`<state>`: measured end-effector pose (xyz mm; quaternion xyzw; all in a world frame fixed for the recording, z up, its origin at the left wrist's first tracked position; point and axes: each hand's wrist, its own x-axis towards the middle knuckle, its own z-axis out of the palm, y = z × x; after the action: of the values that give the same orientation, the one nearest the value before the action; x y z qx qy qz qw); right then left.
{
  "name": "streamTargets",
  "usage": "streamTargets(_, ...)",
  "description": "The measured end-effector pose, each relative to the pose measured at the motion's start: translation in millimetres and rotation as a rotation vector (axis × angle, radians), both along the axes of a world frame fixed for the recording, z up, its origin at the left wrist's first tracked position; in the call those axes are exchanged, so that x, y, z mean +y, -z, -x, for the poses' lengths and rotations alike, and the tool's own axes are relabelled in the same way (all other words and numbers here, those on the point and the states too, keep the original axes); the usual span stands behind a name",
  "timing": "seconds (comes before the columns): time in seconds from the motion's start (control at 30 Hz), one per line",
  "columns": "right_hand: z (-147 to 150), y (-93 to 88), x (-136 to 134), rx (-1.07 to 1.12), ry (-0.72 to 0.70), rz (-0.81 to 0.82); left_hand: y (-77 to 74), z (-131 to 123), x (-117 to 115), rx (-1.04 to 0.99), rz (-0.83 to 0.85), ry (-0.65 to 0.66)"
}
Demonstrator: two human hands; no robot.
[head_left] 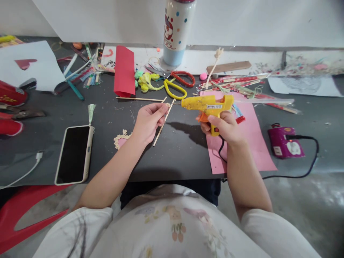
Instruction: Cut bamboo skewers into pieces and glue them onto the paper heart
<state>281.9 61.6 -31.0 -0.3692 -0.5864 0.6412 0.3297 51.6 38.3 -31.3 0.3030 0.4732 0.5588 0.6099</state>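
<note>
My right hand (223,125) is wrapped round a yellow hot glue gun (205,103), fingers at its orange trigger, nozzle pointing left. A clear glue stick (268,101) juts from the gun's back. My left hand (150,120) pinches a small pale beige piece (168,105) close to the nozzle tip; whether they touch I cannot tell. Thin wooden sticks (159,134) lie under and beyond my left hand, partly hidden by it. Beside my left wrist, small beige pieces (117,141) form a ring on a pink shape (122,142), partly covered by my forearm.
A phone (73,154) lies at the left. Scissors (176,84), a red folded card (124,71) and a bottle (177,34) stand or lie beyond my hands. Pink paper (252,143) is under my right hand. A purple power box (286,142) with a black cable sits right.
</note>
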Motion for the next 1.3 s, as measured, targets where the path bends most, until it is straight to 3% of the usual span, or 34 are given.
streamTargets(0.13,-11.4,-9.6,1.4,-0.237,0.105,-0.132,3.2,1.0,1.2,0.019,0.004,-0.008)
streamTargets(0.27,-22.2,-26.0,-1.9,-0.827,0.198,-0.436,5.6,1.8,1.8,0.036,0.009,-0.01)
streamTargets(0.37,-24.7,-29.0,-6.7,-1.217,0.155,-0.596,5.9,1.6,1.7,0.049,0.004,-0.008)
streamTargets(0.5,-26.8,-20.3,-12.5,-1.533,0.034,-0.645,5.4,1.5,1.2,0.036,0.0,-0.002)
streamTargets(0.67,-23.8,-31.9,-9.9,-1.527,-0.143,-0.592,7.3,2.4,1.7,0.06,0.013,0.001)
streamTargets(0.83,11.7,-53.6,24.5,-1.37,-0.097,-0.763,8.2,1.7,1.2,0.115,0.068,0.039)
streamTargets(1.03,56.3,-25.0,73.9,-1.251,-0.217,-0.97,7.0,0.4,0.0,0.161,0.096,0.078)
streamTargets(1.17,69.1,-5.4,86.3,-1.25,-0.281,-1.015,7.0,0.6,-0.4,0.162,0.093,0.07)
streamTargets(1.3,74.2,0.4,89.1,-1.265,-0.295,-1.01,4.8,-0.4,-1.7,0.165,0.1,0.08)
